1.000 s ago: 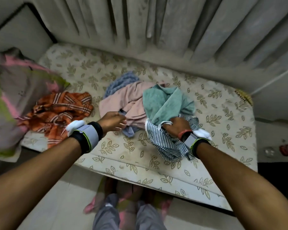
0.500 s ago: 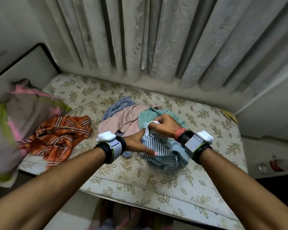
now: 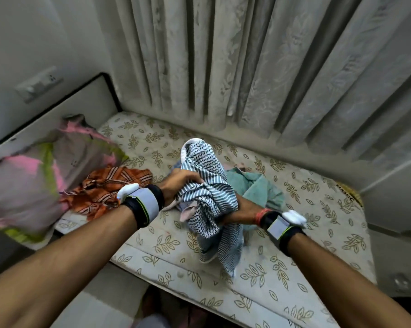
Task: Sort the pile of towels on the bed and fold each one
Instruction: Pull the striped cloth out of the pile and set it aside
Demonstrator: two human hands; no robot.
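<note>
A bunched blue-and-white striped towel is lifted above the bed. My left hand grips its upper part and my right hand grips its lower right side; its tail hangs down to the mattress front. Behind it lies a teal towel, and a pink cloth edge peeks out under the striped one. The pile's other cloths are mostly hidden behind the striped towel and my hands. An orange checked towel lies crumpled to the left.
A pink, grey and lime blanket is heaped at the bed's left end by the headboard. Grey curtains hang behind the bed. The mattress front edge is close to me, with floor below.
Both hands raised the striped towel off the pile. My left hand went from touching it to gripping its top. The camera tilted upward.
</note>
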